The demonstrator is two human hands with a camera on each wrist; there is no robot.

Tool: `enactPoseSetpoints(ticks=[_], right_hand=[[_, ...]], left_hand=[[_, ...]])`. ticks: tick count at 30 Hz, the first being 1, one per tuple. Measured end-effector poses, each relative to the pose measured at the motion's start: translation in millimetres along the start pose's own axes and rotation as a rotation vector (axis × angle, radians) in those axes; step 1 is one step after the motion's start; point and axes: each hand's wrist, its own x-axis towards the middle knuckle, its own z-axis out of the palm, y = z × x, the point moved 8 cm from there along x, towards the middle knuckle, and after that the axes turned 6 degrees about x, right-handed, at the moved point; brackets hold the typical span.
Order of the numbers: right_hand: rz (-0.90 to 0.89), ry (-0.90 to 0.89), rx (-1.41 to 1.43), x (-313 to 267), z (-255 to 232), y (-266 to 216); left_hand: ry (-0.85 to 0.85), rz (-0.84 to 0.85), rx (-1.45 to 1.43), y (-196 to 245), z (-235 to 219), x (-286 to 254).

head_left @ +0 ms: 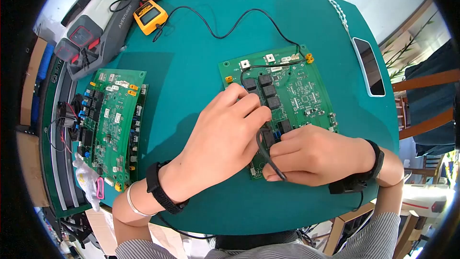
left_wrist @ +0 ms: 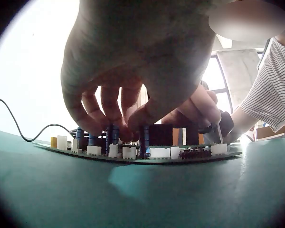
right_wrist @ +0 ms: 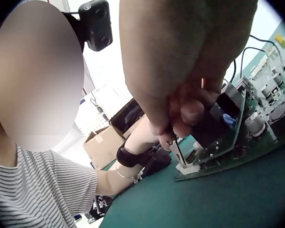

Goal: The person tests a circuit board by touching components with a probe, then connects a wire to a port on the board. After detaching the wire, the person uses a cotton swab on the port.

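A green circuit board [head_left: 306, 74] with black blocks and white connectors lies before me. My left hand [head_left: 220, 129] is over its left half, fingers bent down. In the left wrist view its fingertips reach among the blue and black components [left_wrist: 115, 133]; I cannot tell whether they pinch anything. A black cable [head_left: 261, 148] runs out from beneath that hand and arches toward the right hand. At the board's near edge my right hand [head_left: 311, 156] pinches a thin dark piece [right_wrist: 177, 145], its tip at a white connector [right_wrist: 187, 168] on the board's corner.
At the back left sits a yellow meter [head_left: 150, 17], its cable trailing to the board. More circuit boards [head_left: 112, 124] are stacked at left beside a grey tool case [head_left: 115, 33]. A phone [head_left: 369, 67] with a beaded strap lies at the right edge of the green table [head_left: 201, 216].
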Motion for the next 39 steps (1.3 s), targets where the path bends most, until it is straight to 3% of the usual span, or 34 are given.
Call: enactPoseSetpoints(ticks=[5,8,17,22,29,39], right_hand=[[0.019,0.008,0.058,-0.6,-2.9,1.1],[0.037,-0.063,-0.067,-1.5,2.9,1.0],[0.062,-0.003,0.105,-0.3,-3.3,5.9],[0.026,-0.052,-0.047,-1.1,2.0,2.7],[0.031,-0.006,0.055,0.0,-1.6,4.8],[0.014,-0.047,-0.049,-0.5,2.3,3.4]], left_hand=[[0.010,-0.001,0.015,0.7,-0.5,0.1],[0.001,-0.002,0.003,1.1,-0.7,0.4],[-0.009,-0.002,0.014,0.2,0.6,-0.1],[-0.007,-0.003,0.002,0.5,0.1,0.2],[-0.006,-0.005,-0.009,0.6,-0.4,1.0],[-0.021,-0.011,-0.011,0.4,0.2,0.7]])
